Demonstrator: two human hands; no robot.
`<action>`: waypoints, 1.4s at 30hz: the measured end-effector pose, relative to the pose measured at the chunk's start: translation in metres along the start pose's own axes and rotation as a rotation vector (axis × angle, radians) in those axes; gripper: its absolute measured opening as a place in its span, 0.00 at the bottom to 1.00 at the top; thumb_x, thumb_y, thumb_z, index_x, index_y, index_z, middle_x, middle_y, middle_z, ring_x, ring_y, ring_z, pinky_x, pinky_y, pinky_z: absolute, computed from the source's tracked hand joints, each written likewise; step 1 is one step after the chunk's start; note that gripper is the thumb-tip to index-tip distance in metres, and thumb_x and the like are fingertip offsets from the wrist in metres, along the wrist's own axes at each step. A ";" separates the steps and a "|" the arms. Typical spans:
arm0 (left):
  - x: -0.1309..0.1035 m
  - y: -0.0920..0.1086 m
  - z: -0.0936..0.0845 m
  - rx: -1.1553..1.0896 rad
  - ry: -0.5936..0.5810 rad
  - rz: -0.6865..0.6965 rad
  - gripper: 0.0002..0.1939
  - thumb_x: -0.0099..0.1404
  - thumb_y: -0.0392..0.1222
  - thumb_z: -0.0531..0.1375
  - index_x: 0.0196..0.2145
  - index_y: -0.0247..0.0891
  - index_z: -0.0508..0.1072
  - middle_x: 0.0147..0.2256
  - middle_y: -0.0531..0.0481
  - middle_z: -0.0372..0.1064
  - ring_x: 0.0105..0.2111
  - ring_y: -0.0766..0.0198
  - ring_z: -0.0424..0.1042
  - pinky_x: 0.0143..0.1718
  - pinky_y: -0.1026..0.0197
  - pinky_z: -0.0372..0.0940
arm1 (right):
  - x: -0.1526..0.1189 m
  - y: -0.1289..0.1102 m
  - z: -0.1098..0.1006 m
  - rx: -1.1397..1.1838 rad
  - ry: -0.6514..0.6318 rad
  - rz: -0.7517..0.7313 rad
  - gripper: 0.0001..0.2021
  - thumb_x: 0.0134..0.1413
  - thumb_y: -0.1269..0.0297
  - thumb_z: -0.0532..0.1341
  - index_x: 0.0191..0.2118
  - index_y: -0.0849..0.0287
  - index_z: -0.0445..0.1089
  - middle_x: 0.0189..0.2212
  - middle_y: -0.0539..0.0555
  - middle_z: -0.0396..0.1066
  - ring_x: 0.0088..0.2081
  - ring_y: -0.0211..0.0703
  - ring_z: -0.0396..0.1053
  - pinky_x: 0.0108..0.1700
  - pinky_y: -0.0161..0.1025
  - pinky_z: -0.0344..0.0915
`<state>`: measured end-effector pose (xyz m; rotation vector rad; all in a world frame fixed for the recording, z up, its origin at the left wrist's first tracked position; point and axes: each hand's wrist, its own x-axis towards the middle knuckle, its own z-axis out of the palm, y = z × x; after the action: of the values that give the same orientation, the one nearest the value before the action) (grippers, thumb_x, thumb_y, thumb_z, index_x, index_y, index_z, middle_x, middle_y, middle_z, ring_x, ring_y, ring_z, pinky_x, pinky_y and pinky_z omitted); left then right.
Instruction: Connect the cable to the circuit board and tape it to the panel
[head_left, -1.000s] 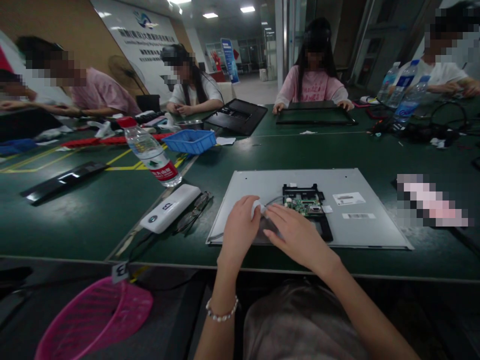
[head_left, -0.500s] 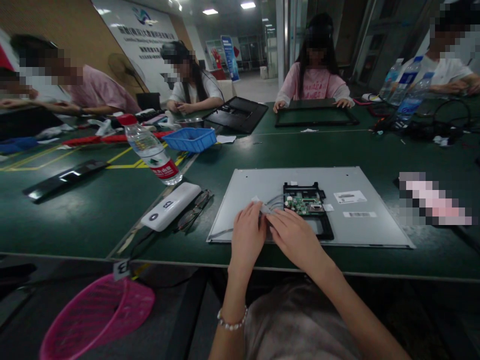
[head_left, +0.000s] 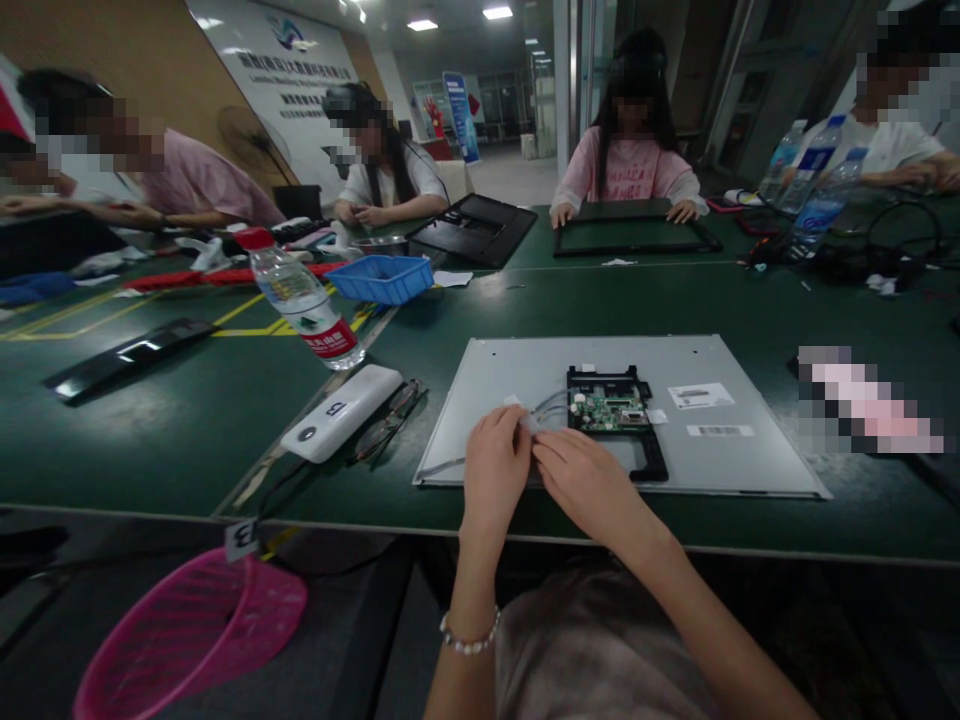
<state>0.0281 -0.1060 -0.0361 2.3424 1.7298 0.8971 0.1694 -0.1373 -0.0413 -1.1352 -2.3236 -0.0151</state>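
Observation:
A grey metal display panel [head_left: 517,365] lies flat on the table in front of me. On it sits a black plastic bracket [head_left: 654,455] that frames a green circuit board [head_left: 611,408]. Thin grey cables [head_left: 551,402] run from the board's left side toward my fingers. My left hand [head_left: 496,455] is closed, pinching a pale, translucent strip of tape [head_left: 529,422] beside the cables. Fingers of my right hand [head_left: 589,480] are drawn together, their tips meeting the same strip. My fingers partly hide the strip and the cables under it.
Left of the panel lie eyeglasses [head_left: 390,420], a white power bank [head_left: 343,412] and a water bottle [head_left: 304,305]. A blue basket [head_left: 384,280] stands farther back. A blurred phone-like object [head_left: 870,400] lies right. Across the table a person holds a black frame [head_left: 637,248]. A pink basket [head_left: 187,640] hangs below the edge.
My right hand has shifted slightly down and away from the cables, showing more of them. My left hand stays almost in place at the strip.

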 end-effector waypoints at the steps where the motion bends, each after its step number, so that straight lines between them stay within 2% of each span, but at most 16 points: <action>1: 0.001 0.002 0.000 -0.003 0.000 -0.021 0.11 0.64 0.30 0.53 0.42 0.37 0.70 0.43 0.46 0.71 0.46 0.58 0.69 0.51 0.55 0.62 | 0.000 0.000 0.001 0.004 -0.004 0.004 0.13 0.61 0.75 0.51 0.46 0.66 0.70 0.46 0.61 0.72 0.49 0.46 0.68 0.57 0.45 0.62; 5: 0.009 0.008 -0.002 0.023 -0.033 -0.117 0.08 0.62 0.31 0.55 0.39 0.36 0.71 0.39 0.46 0.71 0.41 0.59 0.70 0.47 0.57 0.64 | -0.002 0.000 0.001 0.015 -0.014 0.006 0.14 0.59 0.76 0.52 0.48 0.68 0.69 0.47 0.62 0.72 0.50 0.46 0.68 0.56 0.43 0.63; 9: 0.016 0.006 -0.004 0.010 -0.052 -0.163 0.08 0.61 0.31 0.57 0.38 0.36 0.71 0.38 0.46 0.71 0.41 0.59 0.71 0.47 0.58 0.64 | -0.004 0.000 -0.001 0.015 -0.033 0.014 0.13 0.60 0.76 0.53 0.47 0.67 0.70 0.47 0.61 0.73 0.50 0.46 0.69 0.55 0.44 0.64; 15: 0.017 0.001 -0.004 0.004 -0.068 -0.165 0.09 0.61 0.31 0.57 0.40 0.37 0.70 0.41 0.46 0.72 0.43 0.59 0.71 0.47 0.60 0.64 | -0.005 -0.001 -0.005 0.032 -0.053 0.020 0.12 0.61 0.75 0.53 0.45 0.66 0.71 0.47 0.61 0.73 0.50 0.46 0.69 0.55 0.44 0.64; 20: 0.014 0.007 -0.004 0.175 -0.152 -0.122 0.13 0.66 0.32 0.53 0.48 0.36 0.67 0.43 0.45 0.73 0.44 0.57 0.72 0.51 0.56 0.61 | -0.005 -0.005 -0.010 0.025 -0.091 0.023 0.12 0.60 0.76 0.53 0.46 0.66 0.69 0.48 0.62 0.72 0.51 0.47 0.68 0.55 0.44 0.64; 26: 0.013 0.005 -0.006 0.263 -0.188 -0.048 0.14 0.67 0.33 0.51 0.50 0.38 0.65 0.47 0.44 0.72 0.48 0.57 0.70 0.53 0.54 0.59 | 0.003 -0.007 -0.016 0.016 -0.127 0.046 0.11 0.59 0.76 0.53 0.44 0.64 0.69 0.42 0.61 0.73 0.46 0.47 0.70 0.51 0.46 0.67; 31: 0.011 0.004 -0.006 0.265 -0.181 -0.046 0.14 0.67 0.34 0.51 0.51 0.36 0.64 0.47 0.43 0.72 0.47 0.56 0.71 0.50 0.55 0.60 | 0.001 -0.008 -0.015 0.028 -0.066 0.057 0.12 0.58 0.75 0.55 0.47 0.66 0.68 0.46 0.64 0.72 0.49 0.50 0.69 0.52 0.47 0.67; 36: 0.010 0.007 -0.006 0.284 -0.163 -0.077 0.17 0.68 0.35 0.51 0.54 0.34 0.63 0.48 0.40 0.71 0.49 0.55 0.70 0.55 0.52 0.57 | -0.005 -0.015 -0.016 0.050 -0.084 0.085 0.18 0.55 0.67 0.62 0.50 0.69 0.67 0.50 0.66 0.70 0.52 0.52 0.68 0.55 0.48 0.66; 42: 0.007 0.010 -0.006 0.249 -0.181 -0.098 0.21 0.67 0.40 0.54 0.56 0.33 0.61 0.51 0.38 0.69 0.53 0.53 0.67 0.56 0.50 0.56 | -0.011 -0.020 -0.017 0.032 -0.087 0.106 0.22 0.53 0.67 0.63 0.52 0.72 0.66 0.53 0.68 0.68 0.54 0.53 0.66 0.56 0.48 0.65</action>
<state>0.0343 -0.1050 -0.0245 2.3703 1.9557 0.4612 0.1678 -0.1621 -0.0278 -1.2641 -2.3272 0.1115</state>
